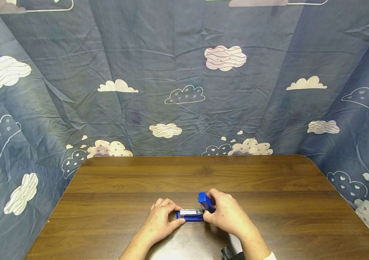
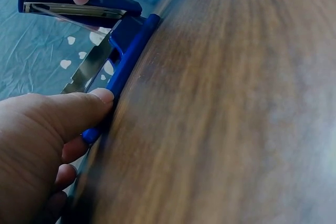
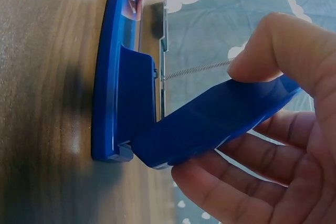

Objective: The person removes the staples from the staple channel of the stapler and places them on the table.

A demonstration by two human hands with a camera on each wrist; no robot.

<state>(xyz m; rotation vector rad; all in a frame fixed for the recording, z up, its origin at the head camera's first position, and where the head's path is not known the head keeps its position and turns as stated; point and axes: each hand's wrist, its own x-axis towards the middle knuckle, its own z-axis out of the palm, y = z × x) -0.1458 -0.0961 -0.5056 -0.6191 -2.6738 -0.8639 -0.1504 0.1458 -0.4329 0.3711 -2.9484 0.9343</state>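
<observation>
A blue stapler (image 1: 193, 218) lies on the table with its top cover (image 3: 210, 116) swung up on the hinge. Its metal staple channel (image 2: 90, 66) is exposed, and a thin coil spring (image 3: 197, 70) stretches from the channel to the raised cover. With thumb and fingers, my left hand (image 1: 160, 221) pinches the front end of the stapler's base. My right hand (image 1: 228, 213) grips the raised cover between thumb and fingers, beside the hinge end. Whether staples lie in the channel cannot be made out.
The stapler rests on a brown wooden table (image 1: 122, 180). Behind the table hangs a blue-grey curtain (image 1: 184, 72) with a cloud pattern. A dark strap-like object (image 1: 231, 253) shows by the right forearm at the lower edge of the head view.
</observation>
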